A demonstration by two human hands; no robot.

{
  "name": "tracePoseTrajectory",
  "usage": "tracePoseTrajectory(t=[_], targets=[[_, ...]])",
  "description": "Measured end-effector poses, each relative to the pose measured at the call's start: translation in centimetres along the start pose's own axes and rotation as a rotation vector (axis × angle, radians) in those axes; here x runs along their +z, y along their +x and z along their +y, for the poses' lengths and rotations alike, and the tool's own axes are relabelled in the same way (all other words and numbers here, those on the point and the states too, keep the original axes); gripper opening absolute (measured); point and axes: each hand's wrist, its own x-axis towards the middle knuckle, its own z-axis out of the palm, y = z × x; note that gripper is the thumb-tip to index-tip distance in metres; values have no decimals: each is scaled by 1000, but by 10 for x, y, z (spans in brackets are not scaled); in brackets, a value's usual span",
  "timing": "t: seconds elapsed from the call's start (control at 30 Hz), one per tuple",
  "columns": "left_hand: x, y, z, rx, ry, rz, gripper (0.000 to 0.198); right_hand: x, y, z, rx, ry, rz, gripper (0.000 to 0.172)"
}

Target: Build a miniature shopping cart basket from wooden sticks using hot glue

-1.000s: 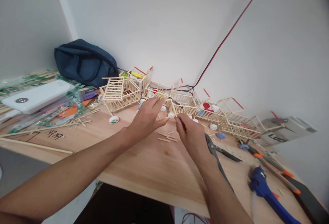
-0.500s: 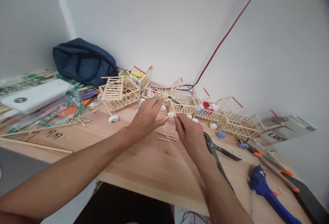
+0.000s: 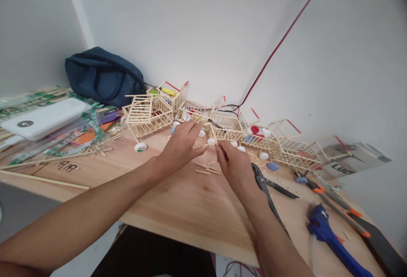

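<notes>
Near the middle of the workbench, a small frame of thin wooden sticks (image 3: 213, 132) spans the gap between my two hands. My left hand (image 3: 182, 142) grips its left side, thumb below and fingers above, and covers part of it. My right hand (image 3: 237, 162) is closed, pinching the lower right end of a stick at the fingertips. Just behind the hands stands a row of small stick-built carts (image 3: 227, 133) with bottle-cap wheels. A few short cut sticks (image 3: 206, 169) lie on the wood below the hands.
Black-handled cutters (image 3: 263, 179) lie beside my right wrist. Further right are a blue glue gun (image 3: 330, 236) and orange-and-grey pliers (image 3: 340, 205). At left, a white power bank (image 3: 46, 118) rests on wrapped sticks, near a dark blue bag (image 3: 104, 77). A wall stands behind.
</notes>
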Motion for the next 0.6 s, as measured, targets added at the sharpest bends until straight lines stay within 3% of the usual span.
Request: tracePoseTrajectory(t=[0.6], targets=[[-4, 2, 2, -9, 1, 5, 52, 0, 0, 1, 47, 78, 59, 23]])
